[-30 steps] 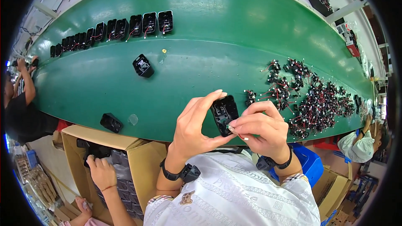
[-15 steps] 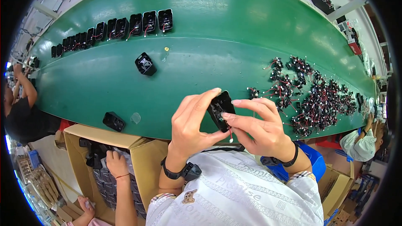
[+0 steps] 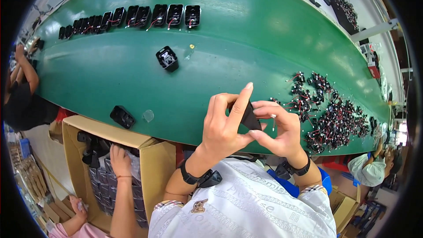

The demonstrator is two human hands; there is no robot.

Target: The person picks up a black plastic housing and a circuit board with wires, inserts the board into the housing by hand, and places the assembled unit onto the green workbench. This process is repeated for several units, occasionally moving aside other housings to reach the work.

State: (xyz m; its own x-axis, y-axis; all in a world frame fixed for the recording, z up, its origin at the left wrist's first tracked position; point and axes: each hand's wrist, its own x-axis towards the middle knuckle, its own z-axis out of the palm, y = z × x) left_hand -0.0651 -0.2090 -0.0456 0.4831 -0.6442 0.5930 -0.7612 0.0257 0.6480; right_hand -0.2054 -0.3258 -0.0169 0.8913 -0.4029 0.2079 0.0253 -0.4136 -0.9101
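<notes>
Loose wired parts (image 3: 339,121) near right fingers (image 3: 269,111)

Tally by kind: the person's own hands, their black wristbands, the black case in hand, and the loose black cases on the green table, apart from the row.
Hands: 2 (left hand, right hand)
Black wristbands: 2
Held case: 1
Loose black cases: 2
Total: 7

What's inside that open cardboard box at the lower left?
Inside the cardboard box are rows of dark, boxy pieces and some black parts. A co-worker's hand and forearm cover some; anything beneath the top layer is hidden.
</notes>
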